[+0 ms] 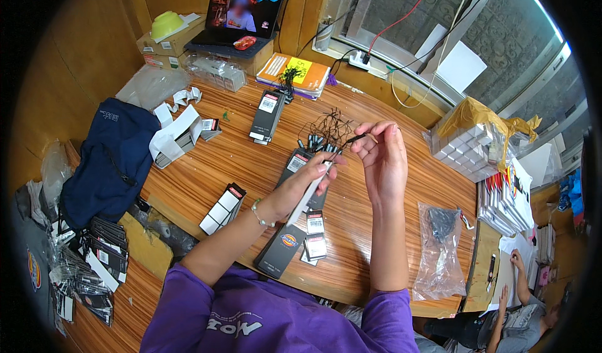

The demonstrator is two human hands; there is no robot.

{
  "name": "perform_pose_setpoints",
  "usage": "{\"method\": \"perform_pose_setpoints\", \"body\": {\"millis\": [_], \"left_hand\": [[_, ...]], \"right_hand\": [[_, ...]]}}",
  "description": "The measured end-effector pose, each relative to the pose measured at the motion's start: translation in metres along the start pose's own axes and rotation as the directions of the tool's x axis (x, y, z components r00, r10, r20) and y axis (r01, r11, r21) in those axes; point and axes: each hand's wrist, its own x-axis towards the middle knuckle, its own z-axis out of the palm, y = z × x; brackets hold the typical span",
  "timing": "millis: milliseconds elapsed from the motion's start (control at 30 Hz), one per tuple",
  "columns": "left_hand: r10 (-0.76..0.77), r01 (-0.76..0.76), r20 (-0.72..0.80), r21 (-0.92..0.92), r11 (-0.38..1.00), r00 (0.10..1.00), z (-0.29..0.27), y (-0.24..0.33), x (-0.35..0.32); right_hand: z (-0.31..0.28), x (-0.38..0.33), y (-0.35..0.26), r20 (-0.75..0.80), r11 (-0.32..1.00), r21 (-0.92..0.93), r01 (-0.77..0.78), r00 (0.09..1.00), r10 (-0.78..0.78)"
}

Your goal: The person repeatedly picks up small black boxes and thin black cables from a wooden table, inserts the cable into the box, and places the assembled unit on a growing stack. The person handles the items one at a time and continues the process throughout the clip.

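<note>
My left hand [308,182] is closed on a hang tag [303,203], seen nearly edge-on with its pale side showing. Raised to the right of it, my right hand [385,158] pinches a thin black tag string [357,138] between thumb and fingertips. Whether that string runs through the held tag is too fine to tell. Under my left hand lies a stack of dark hang tags [296,159], with a tangle of black strings [330,129] at its far end. Closer to me are another dark tag [279,252] and several small labelled cards [315,246].
Another strung tag stack [266,116] lies farther back, and white-labelled cards [222,208] lie left. A clear bag of black strings [441,224] is at right, near wrapped white boxes [467,143]. A navy bag [108,158] and laptop [238,17] stand left. Another person [523,318] works at far right.
</note>
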Motion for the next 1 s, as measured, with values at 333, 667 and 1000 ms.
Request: {"method": "perform_pose_setpoints", "body": {"millis": [333, 667, 1000], "left_hand": [[0.121, -0.048, -0.099, 0.544, 0.837, 0.988, -0.031, -0.008, 0.024], [0.1, -0.058, -0.114, 0.327, 0.943, 0.988, -0.029, -0.009, 0.025], [0.054, 0.019, -0.174, 0.395, 0.919, 0.983, -0.047, -0.017, 0.036]], "right_hand": [[-0.012, 0.012, 0.016, 0.006, 0.995, -0.073, -0.069, 0.998, 0.069], [-0.027, 0.015, 0.017, -0.024, 0.993, -0.086, -0.085, 0.996, 0.083], [-0.037, 0.018, 0.02, -0.046, 0.988, -0.098, -0.119, 0.992, 0.115]]}}
